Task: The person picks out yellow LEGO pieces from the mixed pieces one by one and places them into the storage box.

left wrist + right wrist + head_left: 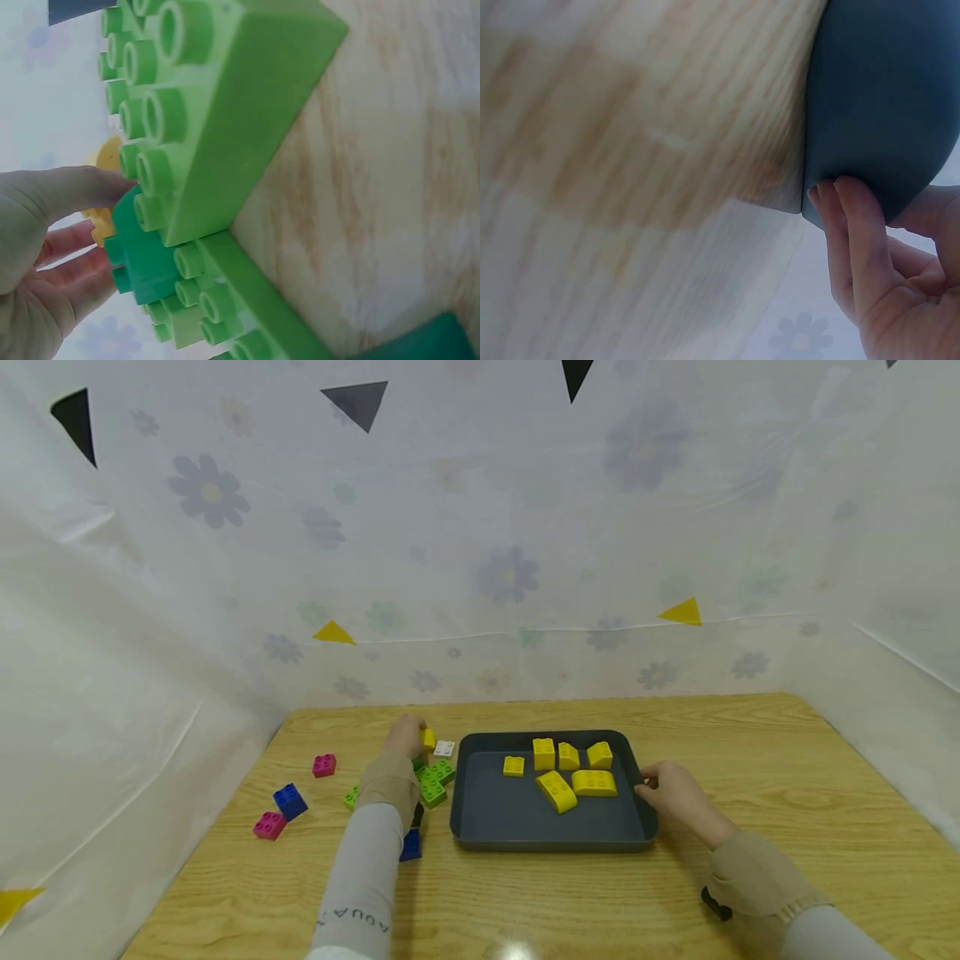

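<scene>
My left hand (405, 737) reaches behind the green bricks and pinches a yellow brick (428, 740); in the left wrist view this yellow brick (105, 159) shows between thumb and fingers, partly hidden. Light green bricks (432, 789) and a darker green brick (146, 251) lie just in front of that hand. A dark grey tray (510, 821) stands at the middle of the table, holding several yellow bricks (594, 783). My right hand (681, 797) grips the tray's right rim, fingers on the outer wall in the right wrist view.
A white brick (444, 748) lies between the left hand and the tray. Further left are two pink bricks (324, 766) and a blue brick (290, 802). Another blue piece (410, 845) sits beside the left forearm. A draped sheet (480, 527) borders the wooden table (555, 902).
</scene>
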A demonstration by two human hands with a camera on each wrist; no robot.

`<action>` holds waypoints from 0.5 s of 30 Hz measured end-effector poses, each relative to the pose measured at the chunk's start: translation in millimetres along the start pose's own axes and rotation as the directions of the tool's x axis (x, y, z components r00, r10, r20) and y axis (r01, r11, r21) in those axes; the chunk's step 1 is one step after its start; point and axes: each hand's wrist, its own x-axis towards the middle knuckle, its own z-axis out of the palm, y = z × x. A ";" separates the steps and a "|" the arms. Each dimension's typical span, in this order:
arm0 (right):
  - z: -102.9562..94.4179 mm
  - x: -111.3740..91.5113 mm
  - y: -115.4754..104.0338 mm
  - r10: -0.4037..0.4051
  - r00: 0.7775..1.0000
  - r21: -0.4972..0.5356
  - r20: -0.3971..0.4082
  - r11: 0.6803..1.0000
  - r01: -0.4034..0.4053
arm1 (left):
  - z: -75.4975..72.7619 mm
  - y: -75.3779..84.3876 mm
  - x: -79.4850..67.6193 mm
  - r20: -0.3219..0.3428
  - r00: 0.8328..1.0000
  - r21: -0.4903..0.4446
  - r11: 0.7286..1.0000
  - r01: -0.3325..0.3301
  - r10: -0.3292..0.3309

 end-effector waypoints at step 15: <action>0.6 -0.6 0.3 -0.008 1.000 -0.016 -0.002 1.000 0.008 | -20.4 33.2 -3.6 -0.062 0.987 -0.035 0.988 -0.149 0.147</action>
